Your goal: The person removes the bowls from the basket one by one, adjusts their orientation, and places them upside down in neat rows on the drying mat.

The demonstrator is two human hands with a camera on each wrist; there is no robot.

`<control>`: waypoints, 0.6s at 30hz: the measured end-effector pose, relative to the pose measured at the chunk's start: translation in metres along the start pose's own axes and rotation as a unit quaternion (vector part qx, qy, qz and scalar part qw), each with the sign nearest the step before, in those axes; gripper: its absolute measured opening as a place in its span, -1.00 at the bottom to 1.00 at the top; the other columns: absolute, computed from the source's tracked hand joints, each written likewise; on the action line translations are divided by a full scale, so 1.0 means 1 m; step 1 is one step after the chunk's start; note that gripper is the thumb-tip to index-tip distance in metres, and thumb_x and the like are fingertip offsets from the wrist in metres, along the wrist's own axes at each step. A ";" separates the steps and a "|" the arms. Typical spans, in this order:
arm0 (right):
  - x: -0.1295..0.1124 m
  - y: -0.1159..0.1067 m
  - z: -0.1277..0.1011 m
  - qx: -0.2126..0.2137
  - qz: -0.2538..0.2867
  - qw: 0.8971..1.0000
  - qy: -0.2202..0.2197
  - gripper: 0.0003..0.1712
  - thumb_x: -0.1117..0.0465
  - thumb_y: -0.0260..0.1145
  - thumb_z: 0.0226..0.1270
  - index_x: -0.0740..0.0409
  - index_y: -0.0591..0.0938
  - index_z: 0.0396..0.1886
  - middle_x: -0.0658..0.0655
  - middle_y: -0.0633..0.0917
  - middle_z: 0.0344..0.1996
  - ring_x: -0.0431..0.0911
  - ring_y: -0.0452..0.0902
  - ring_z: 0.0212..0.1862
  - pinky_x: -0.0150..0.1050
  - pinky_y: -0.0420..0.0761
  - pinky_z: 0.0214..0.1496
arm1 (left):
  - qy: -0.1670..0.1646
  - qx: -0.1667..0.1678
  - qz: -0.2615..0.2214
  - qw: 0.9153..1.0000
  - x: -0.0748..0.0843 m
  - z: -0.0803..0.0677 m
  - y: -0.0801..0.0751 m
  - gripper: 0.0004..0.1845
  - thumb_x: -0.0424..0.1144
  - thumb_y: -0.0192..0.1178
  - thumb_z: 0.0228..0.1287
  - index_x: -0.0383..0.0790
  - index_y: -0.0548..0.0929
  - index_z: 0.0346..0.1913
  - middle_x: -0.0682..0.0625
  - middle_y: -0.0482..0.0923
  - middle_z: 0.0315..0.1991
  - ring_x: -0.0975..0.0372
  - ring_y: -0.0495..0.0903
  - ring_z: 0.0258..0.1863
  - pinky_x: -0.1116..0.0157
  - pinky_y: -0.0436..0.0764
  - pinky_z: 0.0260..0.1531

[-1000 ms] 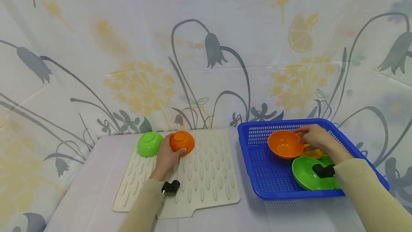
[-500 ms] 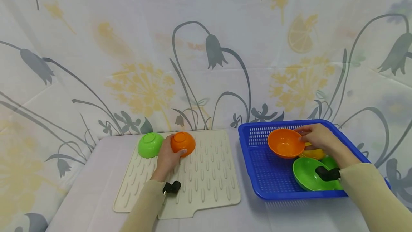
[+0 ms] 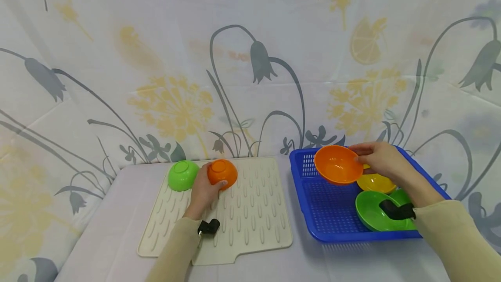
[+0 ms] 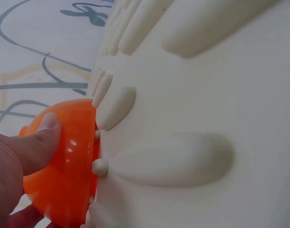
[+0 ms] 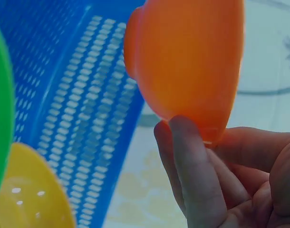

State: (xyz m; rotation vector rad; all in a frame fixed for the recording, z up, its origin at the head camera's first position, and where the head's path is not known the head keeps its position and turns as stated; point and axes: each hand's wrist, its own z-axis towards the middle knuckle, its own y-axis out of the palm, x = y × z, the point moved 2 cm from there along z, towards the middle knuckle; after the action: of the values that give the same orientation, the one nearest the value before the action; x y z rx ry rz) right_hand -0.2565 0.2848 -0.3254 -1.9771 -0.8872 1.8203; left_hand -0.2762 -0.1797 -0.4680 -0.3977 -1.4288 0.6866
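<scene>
Overhead, the right hand (image 3: pixel 381 160) pinches an orange bowl (image 3: pixel 337 165) by its rim above the blue basket (image 3: pixel 313 212) at right; that thin hold could slip. The left hand (image 3: pixel 203 188) cups an upturned orange bowl (image 3: pixel 222 172) on the drying mat (image 3: pixel 254 221). Left wrist: thumb on that bowl. Right wrist: fingers under the rim. Two orange bowls, three green, one yellow

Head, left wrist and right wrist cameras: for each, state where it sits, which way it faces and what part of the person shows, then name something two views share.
Head: worn on the head, facing forward and down at the ribbed mat and blue basket; both sleeves and hands show.
Left wrist: low beside the left hand, looking across the mat; its thumb presses an upturned orange bowl.
Right wrist: beside the right hand, whose grip holds a second orange bowl above the basket.
Shared: head and right wrist views both show that raised bowl, the basket and a yellow bowl.
</scene>
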 end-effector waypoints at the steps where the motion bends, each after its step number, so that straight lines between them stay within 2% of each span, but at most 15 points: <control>1: -0.004 0.002 -0.001 -0.004 0.004 1.000 -0.003 -0.45 0.30 0.14 0.50 0.46 0.35 0.39 0.54 0.48 0.22 0.11 0.69 -0.07 -0.12 0.72 -0.14 | 0.001 -0.001 0.002 1.000 0.000 0.000 0.000 -0.19 -0.25 0.45 0.18 -0.29 0.28 0.43 -0.28 0.34 0.35 -0.12 0.34 0.32 -0.09 0.29 0.35; 8: -0.030 0.019 -0.004 -0.022 0.024 0.999 -0.021 -0.48 0.30 0.12 0.51 0.38 0.39 0.40 0.46 0.52 0.22 0.16 0.63 0.05 0.00 0.69 -0.04 | 0.001 -0.002 -0.002 1.000 0.002 0.001 0.000 -0.20 -0.26 0.45 0.18 -0.28 0.27 0.43 -0.28 0.33 0.35 -0.13 0.33 0.33 -0.10 0.28 0.35; 18: -0.065 0.058 -0.007 -0.032 0.046 0.997 -0.056 -0.52 0.34 0.18 0.46 0.37 0.48 0.33 0.41 0.58 0.16 0.15 0.67 -0.01 -0.08 0.73 -0.15 | -0.003 -0.005 -0.003 1.000 0.003 -0.001 -0.001 -0.19 -0.26 0.44 0.19 -0.30 0.26 0.43 -0.29 0.32 0.35 -0.13 0.33 0.32 -0.10 0.27 0.35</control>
State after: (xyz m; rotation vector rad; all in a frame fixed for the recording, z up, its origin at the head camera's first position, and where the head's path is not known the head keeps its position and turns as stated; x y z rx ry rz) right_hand -0.2368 0.2008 -0.3088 -2.0016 -0.9131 1.9948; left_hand -0.2750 -0.1783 -0.4656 -0.4001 -1.4391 0.6766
